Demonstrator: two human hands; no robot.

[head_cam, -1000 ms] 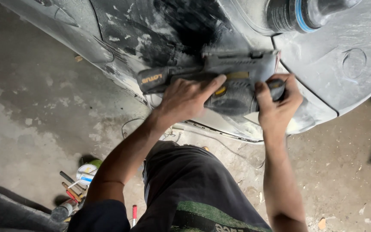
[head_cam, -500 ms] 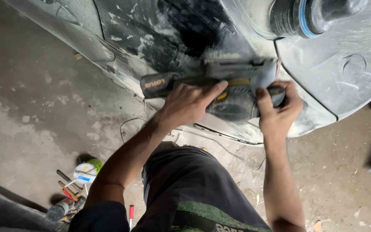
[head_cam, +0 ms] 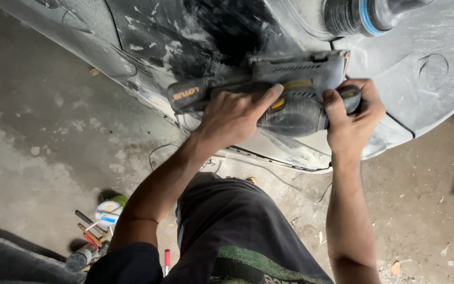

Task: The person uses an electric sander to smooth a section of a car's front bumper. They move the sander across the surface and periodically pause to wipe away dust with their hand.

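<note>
A dusty grey electric sander (head_cam: 290, 89) is pressed flat against a car body panel (head_cam: 195, 37) that is coated in pale filler dust with dark sanded patches. My left hand (head_cam: 235, 115) grips the sander's rear handle, fingers wrapped over the grip near the yellow trigger. My right hand (head_cam: 353, 113) clasps the round front knob of the sander. Both forearms reach up from my lap toward the panel.
A round tin (head_cam: 109, 213) and several hand tools (head_cam: 88, 236) lie on the concrete floor at lower left. A thin cable (head_cam: 158, 152) runs along the floor under the panel. A dark hose with a blue band (head_cam: 366, 14) sits at the top.
The sander and both hands have shifted slightly downward and left along the panel; both grips are unchanged.
</note>
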